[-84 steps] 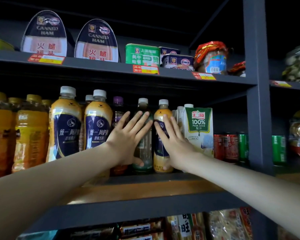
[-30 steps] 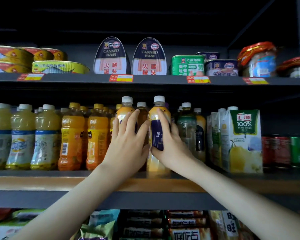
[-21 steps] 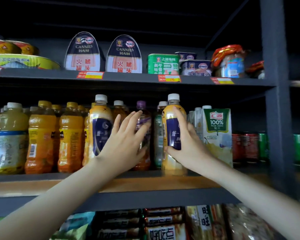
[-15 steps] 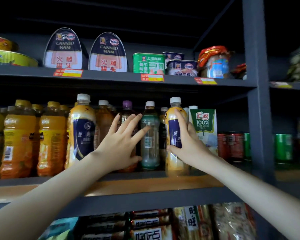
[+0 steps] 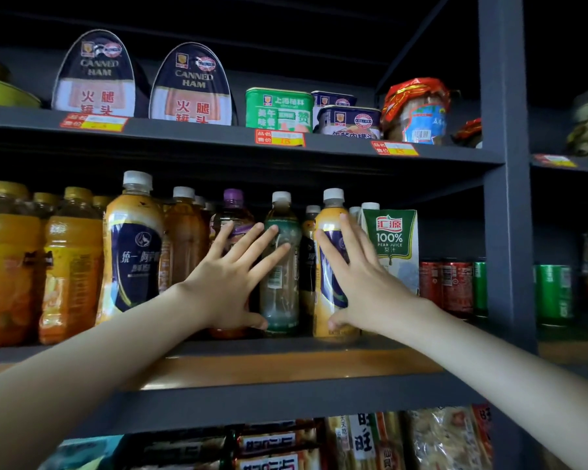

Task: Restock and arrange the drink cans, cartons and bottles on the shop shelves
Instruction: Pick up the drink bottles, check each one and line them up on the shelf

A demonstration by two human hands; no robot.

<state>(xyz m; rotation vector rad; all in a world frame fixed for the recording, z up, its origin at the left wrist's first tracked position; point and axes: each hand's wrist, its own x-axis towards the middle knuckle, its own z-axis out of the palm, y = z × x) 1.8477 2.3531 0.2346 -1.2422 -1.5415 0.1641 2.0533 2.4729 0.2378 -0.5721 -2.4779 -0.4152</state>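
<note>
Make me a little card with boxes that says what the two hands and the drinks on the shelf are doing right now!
Place: dark grey shop shelf with a wooden board
Left hand: open, fingers spread before the purple-capped dark bottle and the clear green-tinted bottle
Right hand: open, flat against the white-capped yellow-and-navy bottle
Beside that bottle: green-and-white pear juice carton, then red and green drink cans
Shelf above: oval canned ham tins

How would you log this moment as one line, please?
left hand: open, against green bottle | right hand: open, against navy-label bottle beside pear juice carton | both bottles: upright on shelf
</note>
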